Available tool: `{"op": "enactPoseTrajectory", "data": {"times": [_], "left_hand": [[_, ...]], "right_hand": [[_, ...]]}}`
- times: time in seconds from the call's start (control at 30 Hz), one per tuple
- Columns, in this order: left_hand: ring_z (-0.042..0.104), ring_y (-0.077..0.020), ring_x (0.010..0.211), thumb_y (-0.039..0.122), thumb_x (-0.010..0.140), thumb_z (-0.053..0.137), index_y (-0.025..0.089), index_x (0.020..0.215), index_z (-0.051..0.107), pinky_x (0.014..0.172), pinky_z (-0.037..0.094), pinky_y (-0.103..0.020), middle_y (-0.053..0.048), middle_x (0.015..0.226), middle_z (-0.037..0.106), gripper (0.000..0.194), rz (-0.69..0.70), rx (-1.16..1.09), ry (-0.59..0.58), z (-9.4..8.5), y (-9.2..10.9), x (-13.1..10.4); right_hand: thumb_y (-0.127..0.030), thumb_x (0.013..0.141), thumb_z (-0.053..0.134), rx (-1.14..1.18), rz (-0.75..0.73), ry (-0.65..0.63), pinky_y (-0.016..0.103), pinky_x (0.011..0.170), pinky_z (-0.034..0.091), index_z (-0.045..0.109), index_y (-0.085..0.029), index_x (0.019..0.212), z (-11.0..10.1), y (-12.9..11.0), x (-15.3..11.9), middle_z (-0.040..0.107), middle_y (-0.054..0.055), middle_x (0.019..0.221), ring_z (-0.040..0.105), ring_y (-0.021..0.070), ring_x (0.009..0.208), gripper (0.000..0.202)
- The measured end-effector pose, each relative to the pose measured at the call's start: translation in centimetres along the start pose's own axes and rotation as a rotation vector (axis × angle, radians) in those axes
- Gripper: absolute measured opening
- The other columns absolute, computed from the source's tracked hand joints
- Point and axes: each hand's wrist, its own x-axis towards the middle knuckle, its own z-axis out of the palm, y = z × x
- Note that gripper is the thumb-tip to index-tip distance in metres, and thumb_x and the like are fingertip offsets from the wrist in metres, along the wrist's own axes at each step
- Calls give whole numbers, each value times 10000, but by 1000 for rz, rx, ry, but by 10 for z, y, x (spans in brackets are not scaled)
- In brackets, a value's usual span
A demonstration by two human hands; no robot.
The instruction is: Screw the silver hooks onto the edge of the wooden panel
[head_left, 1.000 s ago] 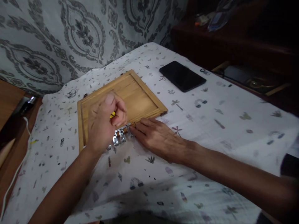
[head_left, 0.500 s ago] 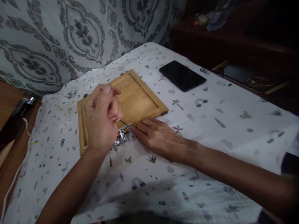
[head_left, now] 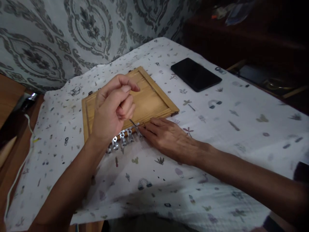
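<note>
A framed wooden panel (head_left: pixel 147 96) lies on the patterned white cloth. Along its near edge runs a metal strip with several shiny clips (head_left: pixel 123 138). My left hand (head_left: pixel 114 108) is raised over the panel, its fingers curled round a thin dark metal tool (head_left: pixel 132 122), whose tip meets the strip near its right end. The tool's handle is hidden in the fist. At that same end, my right hand (head_left: pixel 166 138) lies low with its fingers close together, the fingertips at the last clip. Whatever they pinch is too small to make out.
A black tablet or phone (head_left: pixel 196 74) lies on the cloth (head_left: pixel 205 193) behind and to the right of the panel. A white cable (head_left: pixel 23 164) runs down the left side. Patterned fabric (head_left: pixel 89 29) hangs behind, and dark furniture stands at the back right.
The view has shifted slightly, so the panel and tablet appear farther right. My left hand has turned and its index finger has loosened, uncovering more clips. My right hand stays at the strip's end.
</note>
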Motion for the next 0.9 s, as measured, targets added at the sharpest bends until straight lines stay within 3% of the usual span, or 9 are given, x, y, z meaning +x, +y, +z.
{"op": "enactPoseTrajectory", "data": {"times": [0.1,0.23,0.33,0.5,0.7,0.9], "left_hand": [[222,-83,392,319,868,670,220,740,640,415,265,-256,84,430,270,164,-14,70,20,0,3,-2],[414,-114,503,361,842,751,234,721,640,499,398,-276,41,528,417,208,-13,112,167,1,6,-5],[307,-93,458,371,845,753,231,706,628,434,307,-254,61,510,309,234,0,52,231,1,3,-5],[147,-77,410,455,843,728,220,682,626,397,155,-271,85,463,205,304,21,-31,181,4,-3,-3],[83,-52,373,464,901,687,204,681,600,382,105,-260,103,444,135,352,24,-22,156,7,-1,2],[59,-32,355,305,959,555,179,668,613,367,121,-209,99,434,130,323,19,-49,21,5,-3,5]], "right_hand": [[-47,966,500,7,-1,-6,344,726,419,650,-72,1056,0,0,1,662,88,852,533,216,817,177],[-42,970,496,12,-13,-8,340,729,417,657,-64,1043,-1,1,2,669,95,859,533,213,831,178],[-47,975,493,14,-10,-6,341,733,429,659,-58,1073,0,1,1,684,100,876,538,213,827,193],[-66,978,498,12,7,-23,350,728,448,652,-59,1117,0,1,1,692,103,878,551,223,824,208],[-61,972,500,13,-10,-25,347,716,446,661,-65,1089,-2,1,2,691,88,864,547,225,813,199],[-34,945,507,21,-21,-6,361,732,449,662,-49,1099,-4,3,1,689,93,883,539,233,816,219]]}}
